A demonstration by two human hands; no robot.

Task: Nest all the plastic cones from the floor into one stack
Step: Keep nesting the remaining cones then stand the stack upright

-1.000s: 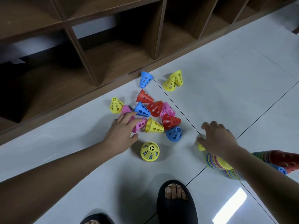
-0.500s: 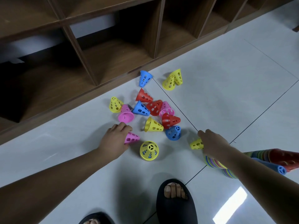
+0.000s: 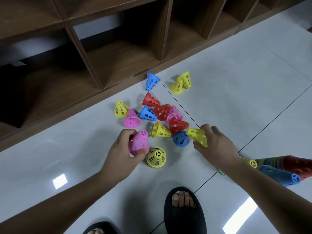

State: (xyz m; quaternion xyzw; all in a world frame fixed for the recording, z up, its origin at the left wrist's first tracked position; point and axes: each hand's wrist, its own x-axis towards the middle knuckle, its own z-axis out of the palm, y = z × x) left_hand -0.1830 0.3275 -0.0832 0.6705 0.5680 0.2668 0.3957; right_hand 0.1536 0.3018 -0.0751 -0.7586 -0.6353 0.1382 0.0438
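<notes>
Several perforated plastic cones lie scattered on the pale tiled floor [image 3: 236,92]. My left hand [image 3: 124,149] grips a pink cone [image 3: 139,141], lifted and tilted, just above an upright yellow cone [image 3: 156,157]. My right hand [image 3: 217,146] holds a yellow cone [image 3: 197,135] on its side, next to a blue cone [image 3: 181,139]. Beyond them lie a yellow cone [image 3: 160,130], red cones [image 3: 178,125], another pink cone [image 3: 131,118] and more. A nested multicoloured stack [image 3: 287,166] lies on its side at the right, partly hidden by my right forearm.
A wooden shelf unit [image 3: 118,53] with open compartments runs along the far side of the floor. My feet in black slippers [image 3: 184,211] stand at the bottom edge. A blue cone [image 3: 151,81] and two yellow cones [image 3: 181,82] lie close to the shelf base.
My left hand has picked the pink cone up off the floor. My right hand has left the stack and carried a yellow cone forward and left toward the pile.
</notes>
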